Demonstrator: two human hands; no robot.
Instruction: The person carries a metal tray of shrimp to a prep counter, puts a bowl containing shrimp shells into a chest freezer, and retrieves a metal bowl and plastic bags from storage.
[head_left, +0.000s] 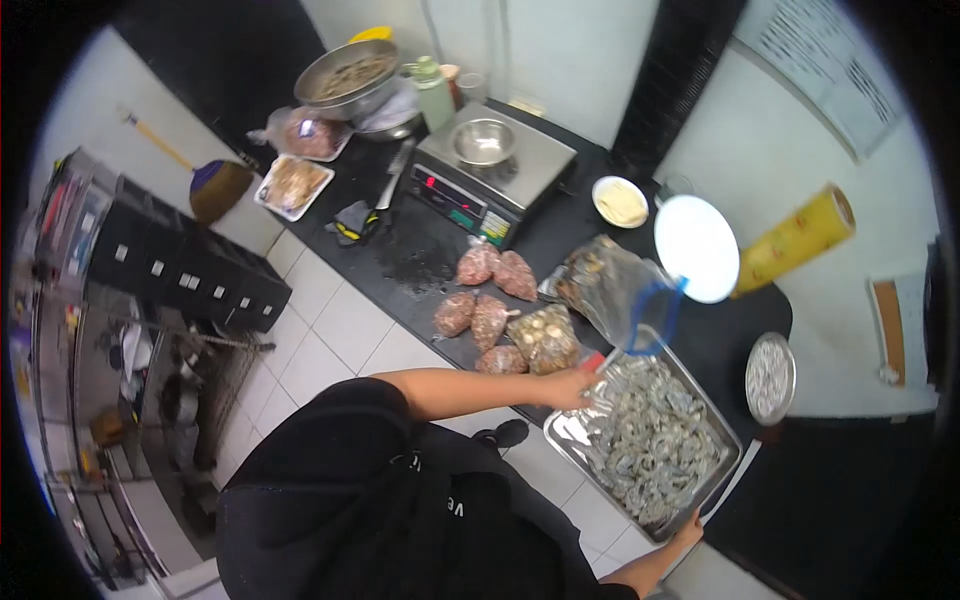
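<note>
A metal tray full of raw shrimp lies at the table's lower right edge. My left hand is closed at the tray's upper left corner, beside clear plastic and a small red item; what its fingers hold is too small to tell. At the tray's lower right rim, my right hand is closed on the edge. A bag of mushroom-like pieces is just above my left hand, with several bags of minced meat to its left. Beyond the tray lies a clear bag with a blue edge.
A scale bears a metal bowl. Nearby are a knife, a meat tray, a colander and a green bottle. Rightward are a white plate, a yellow roll and a round dish.
</note>
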